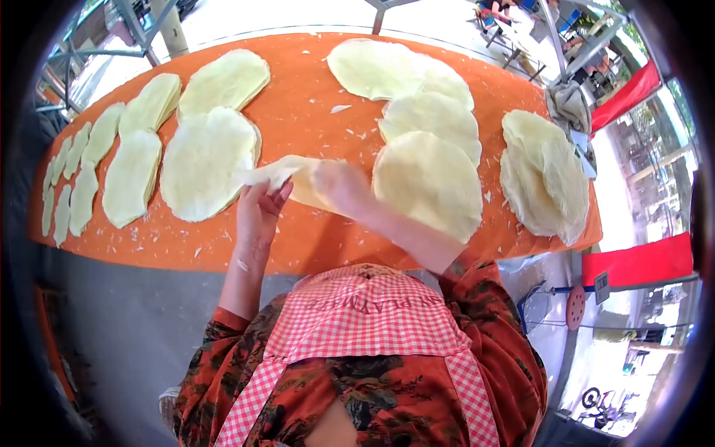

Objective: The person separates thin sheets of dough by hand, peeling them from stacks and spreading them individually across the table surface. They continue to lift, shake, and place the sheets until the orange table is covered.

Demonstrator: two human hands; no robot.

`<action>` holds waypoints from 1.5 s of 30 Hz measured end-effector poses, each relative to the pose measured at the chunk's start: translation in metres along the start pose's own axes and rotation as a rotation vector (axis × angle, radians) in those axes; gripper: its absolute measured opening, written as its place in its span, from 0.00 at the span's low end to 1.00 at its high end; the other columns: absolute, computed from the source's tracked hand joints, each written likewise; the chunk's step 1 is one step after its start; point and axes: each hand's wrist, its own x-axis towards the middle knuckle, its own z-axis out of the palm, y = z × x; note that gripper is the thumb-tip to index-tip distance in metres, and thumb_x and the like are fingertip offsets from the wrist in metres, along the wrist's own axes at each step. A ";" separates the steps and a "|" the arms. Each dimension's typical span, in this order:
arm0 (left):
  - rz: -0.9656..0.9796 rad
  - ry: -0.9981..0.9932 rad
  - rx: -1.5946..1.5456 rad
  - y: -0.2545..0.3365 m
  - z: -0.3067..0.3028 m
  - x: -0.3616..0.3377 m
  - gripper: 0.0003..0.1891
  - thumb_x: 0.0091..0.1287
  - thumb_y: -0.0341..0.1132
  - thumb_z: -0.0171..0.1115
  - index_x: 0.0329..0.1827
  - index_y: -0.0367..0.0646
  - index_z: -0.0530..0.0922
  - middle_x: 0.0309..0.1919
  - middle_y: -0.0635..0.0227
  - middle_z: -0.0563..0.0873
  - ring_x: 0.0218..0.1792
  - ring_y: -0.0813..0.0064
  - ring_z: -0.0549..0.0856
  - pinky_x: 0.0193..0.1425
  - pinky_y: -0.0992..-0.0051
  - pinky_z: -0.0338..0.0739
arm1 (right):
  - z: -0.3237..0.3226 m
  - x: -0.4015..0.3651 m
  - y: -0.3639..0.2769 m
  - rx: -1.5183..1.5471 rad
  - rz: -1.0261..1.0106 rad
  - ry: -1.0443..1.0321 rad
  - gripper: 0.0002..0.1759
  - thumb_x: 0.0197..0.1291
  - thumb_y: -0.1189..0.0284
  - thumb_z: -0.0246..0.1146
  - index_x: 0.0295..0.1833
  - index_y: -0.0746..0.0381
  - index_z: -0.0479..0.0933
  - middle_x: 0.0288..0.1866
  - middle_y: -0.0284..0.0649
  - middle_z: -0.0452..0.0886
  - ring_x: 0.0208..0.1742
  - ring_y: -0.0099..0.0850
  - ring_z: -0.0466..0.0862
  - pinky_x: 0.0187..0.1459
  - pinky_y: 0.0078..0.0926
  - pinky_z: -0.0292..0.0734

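My left hand [264, 203] pinches the edge of a thin, pale, floppy dough sheet [302, 188] between thumb and fingers. That sheet is partly lifted over the orange table, its left end folded up at my fingertips. Across its right part lies my right hand [344, 188], blurred by motion, its fingers smeared. Just left of my left hand rests a pile of round dough sheets [205, 165]. To the right, close by my right forearm, a row of overlapping round sheets [428, 182] runs away from me.
Smaller stacks of sheets [132, 177] line the left of the orange tabletop [305, 97]. Another overlapping pile [542, 179] lies at the right end, near a grey cloth [570, 106]. White scraps are scattered about. Metal frame posts stand behind, and people sit at the far right.
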 end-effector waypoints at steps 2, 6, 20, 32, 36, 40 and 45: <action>0.006 -0.019 -0.069 0.025 0.002 0.000 0.17 0.73 0.37 0.52 0.58 0.35 0.67 0.57 0.51 0.76 0.58 0.53 0.78 0.64 0.62 0.77 | -0.039 0.046 0.001 0.001 0.149 -0.004 0.09 0.55 0.69 0.63 0.38 0.64 0.80 0.29 0.48 0.83 0.33 0.38 0.85 0.33 0.39 0.77; -0.042 0.078 -0.259 0.062 -0.067 0.027 0.16 0.73 0.39 0.54 0.54 0.34 0.70 0.58 0.45 0.75 0.60 0.50 0.77 0.66 0.61 0.76 | -0.127 0.106 0.075 0.136 0.499 0.107 0.13 0.56 0.66 0.64 0.41 0.64 0.81 0.33 0.36 0.83 0.34 0.29 0.83 0.38 0.32 0.80; -0.267 0.385 -0.313 0.056 -0.121 0.109 0.12 0.75 0.34 0.47 0.50 0.31 0.67 0.47 0.50 0.79 0.46 0.58 0.83 0.53 0.66 0.83 | 0.137 0.076 -0.124 0.205 -0.375 -0.241 0.15 0.52 0.76 0.70 0.47 0.61 0.80 0.41 0.43 0.79 0.43 0.41 0.81 0.47 0.33 0.77; 0.173 0.397 0.421 0.066 -0.247 0.038 0.05 0.72 0.32 0.54 0.42 0.41 0.77 0.31 0.69 0.80 0.35 0.76 0.81 0.39 0.77 0.77 | 0.193 0.051 0.013 -0.007 0.293 -0.557 0.09 0.56 0.72 0.66 0.42 0.62 0.80 0.36 0.36 0.81 0.36 0.34 0.82 0.37 0.31 0.78; 0.640 0.437 1.181 0.073 -0.309 0.012 0.02 0.66 0.27 0.60 0.39 0.39 0.77 0.32 0.64 0.80 0.34 0.68 0.80 0.39 0.72 0.75 | 0.225 0.123 0.039 0.574 0.873 0.071 0.14 0.54 0.72 0.70 0.45 0.66 0.79 0.38 0.38 0.82 0.38 0.27 0.82 0.36 0.25 0.77; 0.757 0.277 1.440 0.081 -0.318 0.007 0.05 0.64 0.24 0.61 0.40 0.37 0.77 0.35 0.60 0.79 0.36 0.65 0.80 0.42 0.73 0.74 | 0.266 0.172 0.053 0.491 1.044 0.109 0.16 0.50 0.74 0.72 0.43 0.72 0.79 0.40 0.48 0.84 0.36 0.31 0.83 0.37 0.27 0.79; 0.701 0.275 1.309 0.083 -0.315 0.006 0.06 0.63 0.27 0.63 0.40 0.38 0.77 0.33 0.61 0.78 0.34 0.65 0.78 0.38 0.70 0.74 | 0.284 0.194 0.050 0.735 0.887 0.150 0.18 0.46 0.87 0.68 0.47 0.76 0.78 0.42 0.52 0.84 0.42 0.41 0.86 0.43 0.34 0.83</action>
